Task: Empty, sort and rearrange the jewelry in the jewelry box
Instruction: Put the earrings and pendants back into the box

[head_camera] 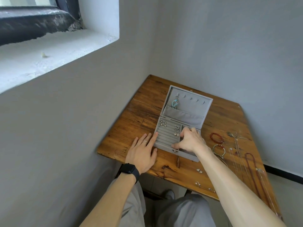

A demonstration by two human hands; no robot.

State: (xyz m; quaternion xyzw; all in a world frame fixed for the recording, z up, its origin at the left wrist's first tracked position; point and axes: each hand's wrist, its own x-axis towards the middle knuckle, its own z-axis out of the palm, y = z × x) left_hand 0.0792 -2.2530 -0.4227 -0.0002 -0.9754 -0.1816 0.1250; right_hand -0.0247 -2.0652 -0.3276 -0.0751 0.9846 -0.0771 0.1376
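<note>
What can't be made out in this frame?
Head view only:
- Right compartments of the jewelry box: covered by the right hand.
- Whether that hand holds anything: its curled fingers block the view.
- Lid pocket contents: behind its fabric.
- Thin chains on the table: too fine to count.
- Small earrings near the front edge: too small to tell their shape.

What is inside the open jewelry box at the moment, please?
Earrings sit in the ring rolls, and a teal pendant hangs in the lid. The right hand covers the right compartments, so their contents are hidden.
</note>
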